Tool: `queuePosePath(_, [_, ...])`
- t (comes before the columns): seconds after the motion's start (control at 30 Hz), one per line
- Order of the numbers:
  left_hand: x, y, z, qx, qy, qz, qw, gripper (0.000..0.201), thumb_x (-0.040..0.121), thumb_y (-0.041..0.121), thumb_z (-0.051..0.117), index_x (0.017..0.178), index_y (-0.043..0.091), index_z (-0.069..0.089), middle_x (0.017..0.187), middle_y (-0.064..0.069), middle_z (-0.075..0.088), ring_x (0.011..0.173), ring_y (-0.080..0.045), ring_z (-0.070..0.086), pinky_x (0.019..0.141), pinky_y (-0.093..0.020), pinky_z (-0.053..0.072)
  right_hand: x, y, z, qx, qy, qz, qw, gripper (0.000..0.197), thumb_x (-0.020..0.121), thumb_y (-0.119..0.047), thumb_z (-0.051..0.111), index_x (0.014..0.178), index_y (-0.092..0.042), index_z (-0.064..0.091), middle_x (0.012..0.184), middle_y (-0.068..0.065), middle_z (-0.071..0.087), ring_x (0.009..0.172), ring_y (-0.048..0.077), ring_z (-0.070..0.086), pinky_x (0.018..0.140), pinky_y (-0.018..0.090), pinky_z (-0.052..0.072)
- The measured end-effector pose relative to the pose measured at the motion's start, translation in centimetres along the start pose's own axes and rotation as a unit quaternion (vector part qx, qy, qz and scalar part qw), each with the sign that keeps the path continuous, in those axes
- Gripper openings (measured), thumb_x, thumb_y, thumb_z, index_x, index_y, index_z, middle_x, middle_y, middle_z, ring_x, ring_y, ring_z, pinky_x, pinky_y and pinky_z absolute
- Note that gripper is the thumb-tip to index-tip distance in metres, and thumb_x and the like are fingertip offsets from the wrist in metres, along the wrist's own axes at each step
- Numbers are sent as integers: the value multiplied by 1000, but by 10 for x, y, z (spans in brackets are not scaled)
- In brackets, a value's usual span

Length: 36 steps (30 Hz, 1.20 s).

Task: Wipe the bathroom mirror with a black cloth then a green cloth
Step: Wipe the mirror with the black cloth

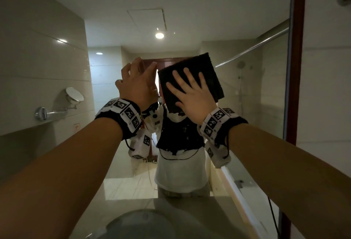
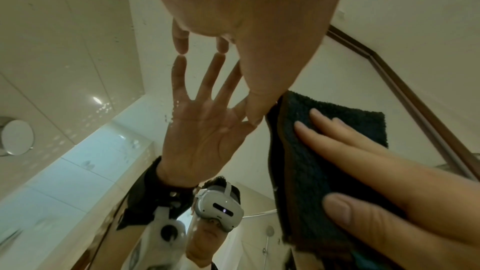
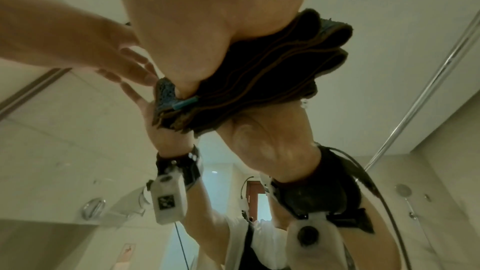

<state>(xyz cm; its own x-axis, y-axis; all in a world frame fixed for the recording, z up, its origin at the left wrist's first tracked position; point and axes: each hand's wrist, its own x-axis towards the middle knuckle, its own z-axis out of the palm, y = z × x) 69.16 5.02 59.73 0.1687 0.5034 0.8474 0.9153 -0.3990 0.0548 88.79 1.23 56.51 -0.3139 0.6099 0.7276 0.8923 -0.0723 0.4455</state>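
Two hands are up: your right hand presses the folded black cloth flat-fingered against the mirror, your left hand fingertips touching glass, empty. First wipe underway; sweep next.

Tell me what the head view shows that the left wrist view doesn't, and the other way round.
Only the head view shows both forearms with their tagged wristbands, the basin below and the mirror's dark frame edge running top to bottom. Only the left wrist view shows the left hand's fingertips meeting their reflection on the glass, and water spots. Both show the right hand pressing the black cloth flat on the mirror, the left hand beside it, and the round wall mirror.
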Motion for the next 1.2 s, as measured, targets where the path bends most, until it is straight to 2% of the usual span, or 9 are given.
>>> queuePosePath(0.1, [1, -1, 0, 2, 2, 4, 1000, 86, 79, 40, 75, 150, 39, 28, 160, -5, 14, 143, -39, 17, 94, -61, 43, -13, 7, 8, -7, 6, -16, 1000, 69, 97, -48, 45, 156, -36, 12, 166, -1, -2, 152, 29, -5, 119, 56, -3])
queuePosePath(0.17, [2, -1, 1, 0, 3, 1, 1000, 85, 79, 40, 75, 150, 39, 28, 160, -5, 14, 144, -38, 16, 95, -62, 42, -18, 20, 8, -1, 5, 3, 1000, 69, 97, -49, 45, 156, -37, 12, 166, -2, -2, 152, 27, -4, 120, 55, 0])
queuePosePath(0.3, [2, 1, 0, -2, -2, -5, 1000, 82, 81, 37, 73, 150, 40, 28, 161, -4, 13, 145, -38, 14, 99, -63, 38, -21, 76, -5, 41, 39, 143, 988, 68, 99, -50, 41, 156, -35, 8, 166, -1, -6, 152, 28, -5, 120, 56, 4])
queuePosePath(0.4, [2, 2, 0, -4, 1, -5, 1000, 82, 81, 36, 73, 150, 39, 29, 161, -5, 13, 145, -38, 15, 99, -62, 39, -19, 100, -12, 58, 39, 181, 981, 67, 100, -48, 39, 157, -34, 6, 165, -1, -9, 151, 28, -8, 120, 57, 1])
queuePosePath(0.47, [2, 3, 1, -2, 5, -6, 1000, 82, 80, 36, 73, 149, 39, 29, 160, -5, 14, 145, -38, 16, 97, -62, 40, -17, 89, -15, 65, 43, 185, 980, 67, 101, -45, 40, 157, -33, 6, 165, 0, -10, 151, 30, -9, 120, 58, 1])
queuePosePath(0.6, [1, 4, 1, 8, 6, -11, 1000, 82, 80, 39, 72, 149, 40, 29, 160, -5, 15, 144, -38, 18, 96, -62, 42, -17, 35, -5, 26, 16, 75, 997, 68, 99, -45, 43, 156, -35, 8, 166, 0, -8, 151, 31, -9, 119, 59, 0])
queuePosePath(0.7, [1, 4, 1, 12, 1, -8, 1000, 83, 81, 39, 72, 150, 40, 27, 161, -6, 14, 145, -39, 17, 97, -62, 42, -20, 27, 2, 12, 4, 43, 999, 67, 100, -48, 42, 156, -37, 7, 166, -3, -7, 152, 28, -9, 120, 57, -2])
queuePosePath(0.9, [1, 3, 1, 17, -4, -8, 1000, 81, 84, 38, 69, 151, 39, 25, 162, -6, 12, 145, -38, 15, 97, -61, 42, -25, 96, -7, 56, 45, 150, 986, 69, 99, -50, 43, 156, -38, 7, 166, -3, -7, 152, 26, -6, 120, 55, 3])
queuePosePath(1.2, [1, -6, -2, 2, 0, 7, 1000, 85, 80, 37, 73, 150, 40, 24, 161, -1, 14, 143, -36, 19, 94, -59, 43, 4, 78, -19, 79, 44, 193, 977, 71, 99, -49, 41, 157, -34, 3, 165, 1, -13, 150, 32, -12, 119, 60, 0])
